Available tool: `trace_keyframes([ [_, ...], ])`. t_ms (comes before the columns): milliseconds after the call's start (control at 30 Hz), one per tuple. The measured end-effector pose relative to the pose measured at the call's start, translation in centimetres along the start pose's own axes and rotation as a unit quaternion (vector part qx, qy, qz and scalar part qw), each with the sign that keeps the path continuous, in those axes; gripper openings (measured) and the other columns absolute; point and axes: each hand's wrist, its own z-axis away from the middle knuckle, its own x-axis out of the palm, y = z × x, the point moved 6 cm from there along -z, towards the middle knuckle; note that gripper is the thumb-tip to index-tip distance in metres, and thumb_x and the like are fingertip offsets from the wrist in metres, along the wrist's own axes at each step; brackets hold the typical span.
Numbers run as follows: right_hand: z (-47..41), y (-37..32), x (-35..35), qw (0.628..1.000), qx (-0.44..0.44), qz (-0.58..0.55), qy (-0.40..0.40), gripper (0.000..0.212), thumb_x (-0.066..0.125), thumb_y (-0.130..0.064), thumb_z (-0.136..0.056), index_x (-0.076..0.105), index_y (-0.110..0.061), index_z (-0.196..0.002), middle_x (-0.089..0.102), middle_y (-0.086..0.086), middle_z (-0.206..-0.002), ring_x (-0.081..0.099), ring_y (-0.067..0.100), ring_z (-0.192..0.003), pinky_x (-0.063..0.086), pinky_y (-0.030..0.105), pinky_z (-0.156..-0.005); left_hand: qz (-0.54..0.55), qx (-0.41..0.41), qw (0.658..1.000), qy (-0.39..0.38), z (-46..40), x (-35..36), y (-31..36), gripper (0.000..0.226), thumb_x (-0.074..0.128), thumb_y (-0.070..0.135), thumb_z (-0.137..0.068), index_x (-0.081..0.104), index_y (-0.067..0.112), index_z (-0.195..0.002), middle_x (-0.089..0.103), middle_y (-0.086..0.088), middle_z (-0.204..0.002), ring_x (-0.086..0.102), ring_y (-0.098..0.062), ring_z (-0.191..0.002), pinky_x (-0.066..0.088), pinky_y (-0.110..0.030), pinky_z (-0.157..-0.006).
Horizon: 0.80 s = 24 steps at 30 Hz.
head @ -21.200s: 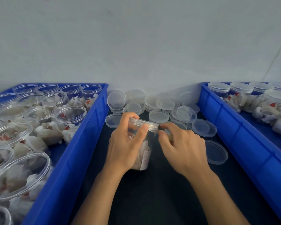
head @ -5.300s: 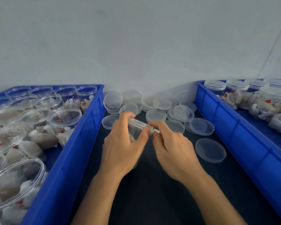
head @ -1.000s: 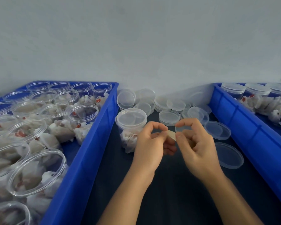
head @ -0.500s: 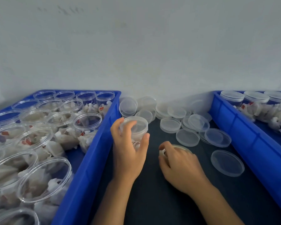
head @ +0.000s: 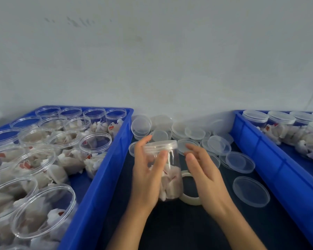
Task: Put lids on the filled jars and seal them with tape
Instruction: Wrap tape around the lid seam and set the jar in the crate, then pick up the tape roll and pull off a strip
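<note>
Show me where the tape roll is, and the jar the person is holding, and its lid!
tape roll (head: 191,200): head view, on the front of its pale ring.
jar (head: 172,181): head view, on its clear side wall over the white packets.
lid (head: 161,146): head view, on its front rim.

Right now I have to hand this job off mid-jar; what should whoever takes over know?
Left hand: grips the lidded jar standing on the dark table, fingers round its side.
Right hand: open, beside the jar, holding nothing.
Tape roll: on the table behind the jar, between the hands.
Spare lids: loose on the table toward the wall.
Left bin: filled jars with no lids.
Right bin: jars with lids on.
Done: the lid is on this jar. I cannot tell whether tape is on it.
Left: check the seal, then lid and tape the open jars.
</note>
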Motion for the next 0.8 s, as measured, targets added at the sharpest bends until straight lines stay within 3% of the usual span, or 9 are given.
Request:
trace_keyframes([
  [67,0.1,-0.1,0.8,0.995,0.012,-0.091,-0.032,0.073,0.049,-0.082,-0.085,0.041,-0.052,-0.152,0.063,-0.030,-0.133,0.061,-0.006,-0.124,0.049,0.026,-0.098,0.016,-0.007,0.999,-0.041,0.7,1.7,0.3,0.049,0.068,0.062,-0.092,0.052,0.048,-0.136,0.074,0.008,-0.122,0.075,-0.018,-0.110,0.060,-0.029,-0.090],
  [133,0.2,0.1,1.4,0.992,0.015,-0.120,-0.030,0.083,0.051,-0.093,-0.076,0.037,-0.059,-0.150,0.065,-0.029,-0.130,0.064,-0.003,-0.123,0.052,0.028,-0.098,0.033,-0.025,0.997,-0.069,1.4,3.1,0.0,0.050,0.065,0.068,-0.093,0.053,0.045,-0.136,0.075,0.003,-0.122,0.075,-0.021,-0.111,0.061,-0.034,-0.091],
  [267,0.0,0.5,1.2,0.991,0.003,-0.136,0.006,0.044,0.052,-0.070,-0.092,0.052,-0.055,-0.134,0.074,-0.016,-0.117,0.073,0.009,-0.109,0.058,0.025,-0.086,0.039,-0.026,0.996,-0.076,1.9,4.2,-0.8,0.044,0.050,0.064,-0.099,0.053,0.043,-0.137,0.074,0.005,-0.121,0.074,-0.018,-0.111,0.061,-0.031,-0.089],
  [500,0.0,1.3,0.9,0.989,0.009,-0.145,0.022,0.047,0.042,-0.067,-0.099,0.051,-0.048,-0.141,0.072,-0.010,-0.122,0.071,0.018,-0.115,0.055,0.050,-0.101,0.052,-0.031,0.996,-0.060,1.7,4.7,-2.0,0.036,0.044,0.056,-0.106,0.057,0.036,-0.133,0.074,-0.003,-0.115,0.074,-0.023,-0.102,0.061,-0.032,-0.084],
  [700,-0.1,1.4,0.0,0.992,0.032,-0.115,0.030,0.039,0.038,-0.057,-0.104,0.051,-0.048,-0.141,0.071,-0.013,-0.122,0.070,0.013,-0.114,0.055,0.042,-0.100,0.049,-0.022,0.996,-0.068,1.5,5.3,-2.5,0.046,0.043,0.063,-0.104,0.055,0.035,-0.138,0.072,-0.005,-0.125,0.075,-0.026,-0.108,0.061,-0.032,-0.084],
  [800,-0.4,1.1,-1.3,0.995,0.051,-0.078,0.023,0.040,0.035,-0.062,-0.103,0.050,-0.052,-0.139,0.069,-0.017,-0.122,0.068,0.008,-0.114,0.054,0.042,-0.103,0.018,-0.022,0.995,-0.091,1.3,6.1,-2.4,0.048,0.040,0.068,-0.102,0.052,0.040,-0.140,0.070,0.001,-0.130,0.074,-0.023,-0.112,0.062,-0.037,-0.084],
])
